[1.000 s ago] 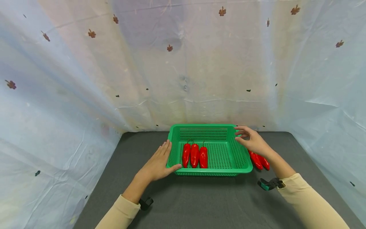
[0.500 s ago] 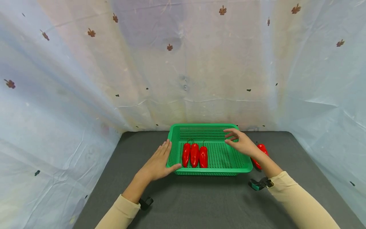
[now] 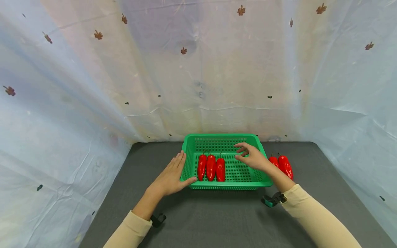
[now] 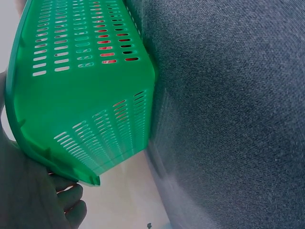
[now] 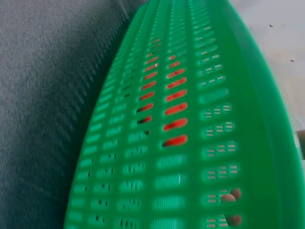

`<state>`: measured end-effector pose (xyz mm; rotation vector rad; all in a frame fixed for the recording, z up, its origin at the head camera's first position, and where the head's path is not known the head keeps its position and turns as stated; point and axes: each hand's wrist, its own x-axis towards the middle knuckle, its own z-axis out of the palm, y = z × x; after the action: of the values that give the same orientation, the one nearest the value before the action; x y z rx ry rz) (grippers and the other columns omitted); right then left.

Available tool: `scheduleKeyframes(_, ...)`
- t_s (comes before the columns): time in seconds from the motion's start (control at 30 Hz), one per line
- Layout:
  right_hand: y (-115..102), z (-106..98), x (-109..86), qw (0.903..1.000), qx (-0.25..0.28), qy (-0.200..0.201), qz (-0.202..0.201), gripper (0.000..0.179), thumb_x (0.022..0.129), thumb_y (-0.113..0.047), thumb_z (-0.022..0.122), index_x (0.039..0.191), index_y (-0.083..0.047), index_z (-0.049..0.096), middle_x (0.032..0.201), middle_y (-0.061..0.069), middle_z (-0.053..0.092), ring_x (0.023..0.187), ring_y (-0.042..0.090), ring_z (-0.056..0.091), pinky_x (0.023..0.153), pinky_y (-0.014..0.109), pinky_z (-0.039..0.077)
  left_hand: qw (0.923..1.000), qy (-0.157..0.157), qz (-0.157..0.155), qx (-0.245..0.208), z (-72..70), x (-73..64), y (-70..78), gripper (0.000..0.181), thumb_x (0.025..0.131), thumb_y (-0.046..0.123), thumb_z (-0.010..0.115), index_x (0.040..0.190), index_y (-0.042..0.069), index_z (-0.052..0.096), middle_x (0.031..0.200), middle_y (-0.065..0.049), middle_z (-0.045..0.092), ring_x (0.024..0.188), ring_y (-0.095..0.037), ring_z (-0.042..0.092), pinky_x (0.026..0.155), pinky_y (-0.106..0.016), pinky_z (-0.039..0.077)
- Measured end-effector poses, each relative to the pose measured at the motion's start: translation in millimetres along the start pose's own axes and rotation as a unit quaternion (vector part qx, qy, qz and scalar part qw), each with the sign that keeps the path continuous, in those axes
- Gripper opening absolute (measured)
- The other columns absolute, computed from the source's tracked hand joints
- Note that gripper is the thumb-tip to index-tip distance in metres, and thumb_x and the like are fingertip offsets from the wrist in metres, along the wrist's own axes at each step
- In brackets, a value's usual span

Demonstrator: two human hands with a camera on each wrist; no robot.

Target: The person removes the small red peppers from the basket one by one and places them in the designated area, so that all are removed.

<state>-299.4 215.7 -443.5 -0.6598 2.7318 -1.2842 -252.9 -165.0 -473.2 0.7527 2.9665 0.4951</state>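
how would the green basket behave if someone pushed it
The green basket is probably light for its size, since slots pierce its walls and floor. Being wide and low, it would likely slide rather than tip. The three red peppers inside might shift with a hard push, as they lie loose with bare floor beside them.

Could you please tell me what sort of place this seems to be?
Probably a makeshift indoor workspace, perhaps a booth: pale patterned sheeting encloses a dark table, which bears a green basket with red peppers in it. The wider room can't be seen.
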Motion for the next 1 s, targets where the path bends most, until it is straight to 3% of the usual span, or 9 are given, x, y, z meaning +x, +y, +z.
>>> scheduleKeyframes(0.6, -2, 28, 13.7, 0.9986, 0.021, -0.033, 0.035, 0.049, 0.107, -0.018, 0.070, 0.150, 0.001, 0.055, 0.140, 0.034, 0.058, 0.120, 0.047, 0.065, 0.090, 0.052, 0.061, 1.0000, -0.002, 0.002, 0.004, 1.1, 1.6, -0.6, 0.114, 0.101, 0.079, 0.048, 0.172, 0.003, 0.002, 0.180, -0.015, -0.002, 0.167, -0.031, 0.002, 0.135, -0.049, 0.009)
scheduleKeyframes(1.0, -6, 48, 23.8, 0.9968, -0.001, -0.043, 0.067, 0.051, 0.106, -0.017, 0.071, 0.149, 0.003, 0.055, 0.137, 0.031, 0.061, 0.114, 0.041, 0.069, 0.086, 0.049, 0.061, 1.0000, -0.004, -0.003, 0.000, -0.4, 0.3, 0.6, 0.115, 0.100, 0.079, 0.049, 0.172, 0.003, 0.001, 0.180, -0.015, -0.003, 0.167, -0.030, 0.002, 0.135, -0.049, 0.009)
